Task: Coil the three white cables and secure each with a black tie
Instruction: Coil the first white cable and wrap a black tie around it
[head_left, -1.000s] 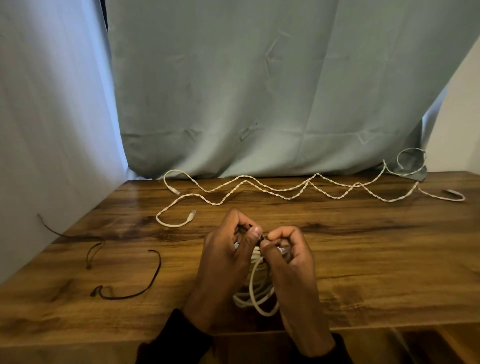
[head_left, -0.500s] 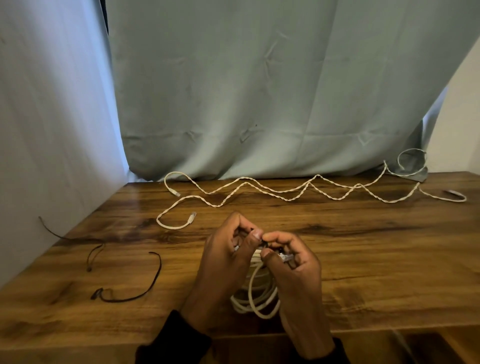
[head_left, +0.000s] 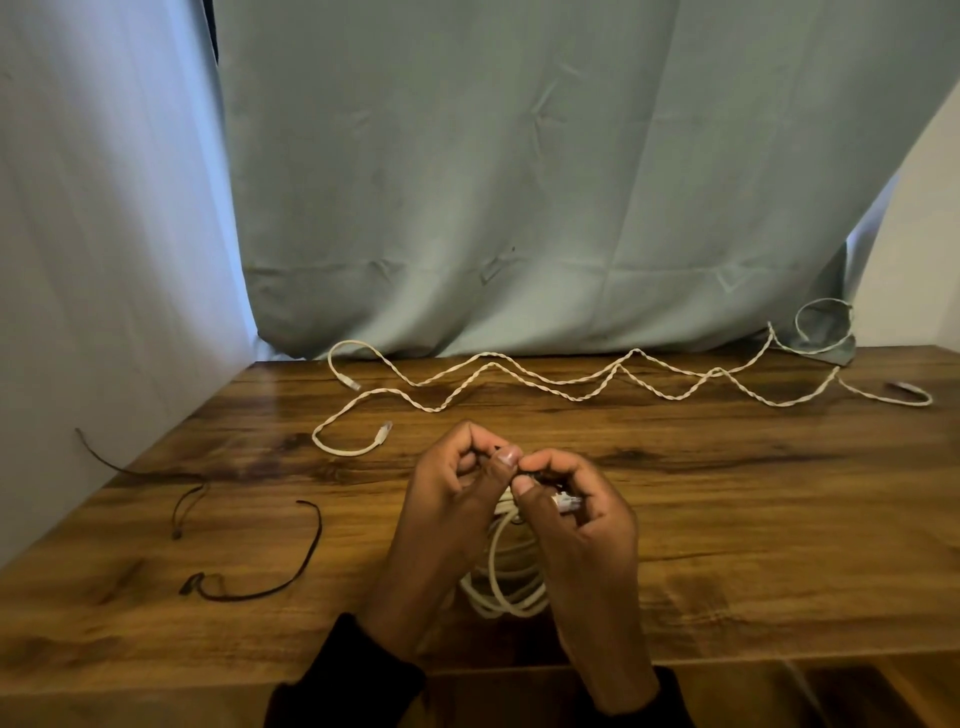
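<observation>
Hands meet above the table (head_left: 727, 519): left hand (head_left: 447, 499) and right hand (head_left: 576, 514) both curl around the coiled white cable (head_left: 506, 582), pinching its top. Two loose cables (head_left: 571, 382) lie behind, black ties (head_left: 260, 592) to the left.

Head view, forward-down, close over table (head_left: 727, 519)

Left hand (head_left: 447, 499) and right hand (head_left: 582, 525) pinch together at top of a coiled white cable (head_left: 506, 582) above the wood surface (head_left: 753, 519). Two loose white cables (head_left: 571, 379) lie twisted together at the back by the curtain (head_left: 519, 182). Two black ties (head_left: 260, 587) lie at left.
</observation>
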